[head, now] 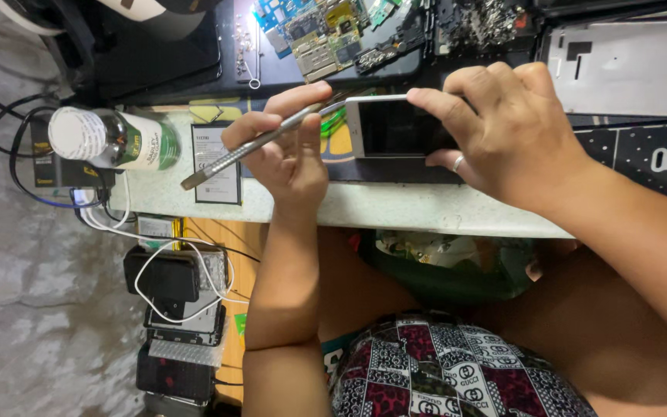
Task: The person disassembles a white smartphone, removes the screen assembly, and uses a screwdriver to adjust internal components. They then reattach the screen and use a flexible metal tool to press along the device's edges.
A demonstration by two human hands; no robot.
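Head view looked down over a patterned garment (457,371) nearest the camera. Beyond it, the left hand (291,147) was closed around a thin metal pry tool (252,147), its tip laid at the edge of a white phone (391,127), probably to work at the seam. The right hand (503,127) clamped the phone from above, steadying it on the pale worktop (395,208). A battery (218,162) and a bottle (113,139) lay left. Farther off, circuit boards (322,31) crowded a dark tray.

White-framed phone (395,127) with dark screen, silver metal spudger (252,147), green bottle (129,139) with white cap, pale speckled surface (395,208), black-white-maroon patterned garment (457,371).
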